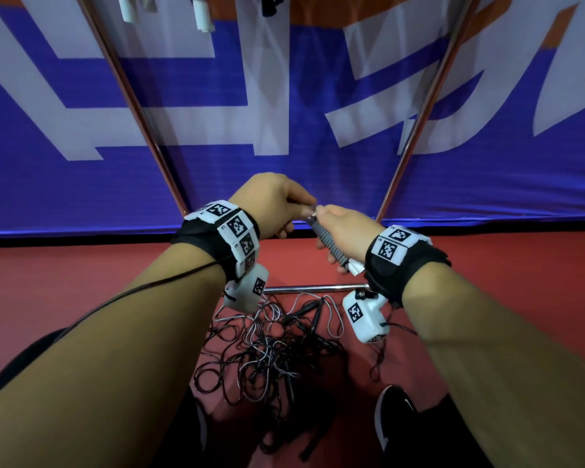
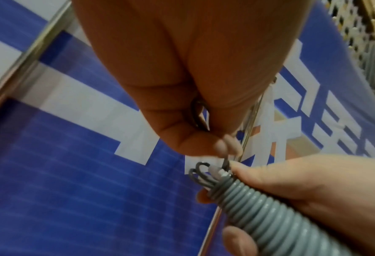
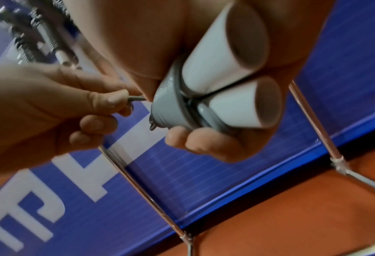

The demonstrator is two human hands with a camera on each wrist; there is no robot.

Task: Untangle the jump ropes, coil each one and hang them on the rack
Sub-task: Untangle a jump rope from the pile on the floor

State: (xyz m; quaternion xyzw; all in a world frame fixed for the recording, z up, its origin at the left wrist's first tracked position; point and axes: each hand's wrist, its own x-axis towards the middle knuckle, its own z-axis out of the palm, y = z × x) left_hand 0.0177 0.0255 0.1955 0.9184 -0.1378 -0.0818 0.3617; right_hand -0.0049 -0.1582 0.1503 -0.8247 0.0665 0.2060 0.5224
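My right hand [image 1: 338, 228] grips a pair of white jump-rope handles [image 3: 232, 72] with grey cord wound tightly round them into a coil [image 2: 267, 207]. My left hand [image 1: 284, 204] pinches the free grey cord end [image 3: 136, 99] at the top of that coil [image 1: 328, 241], thumb and forefinger touching the right hand. A tangle of black, white and grey ropes [image 1: 271, 352] lies on the red floor below my wrists. The rack's chrome uprights [image 1: 132, 106] rise on either side, and hung rope handles [image 1: 201, 13] show at the top.
A blue banner with white lettering [image 1: 284, 106] hangs behind the rack. The rack's low chrome crossbar [image 1: 311, 288] runs just beyond the tangle. My black shoe [image 1: 394, 417] stands right of the ropes. More hung handles [image 3: 37, 34] show in the right wrist view.
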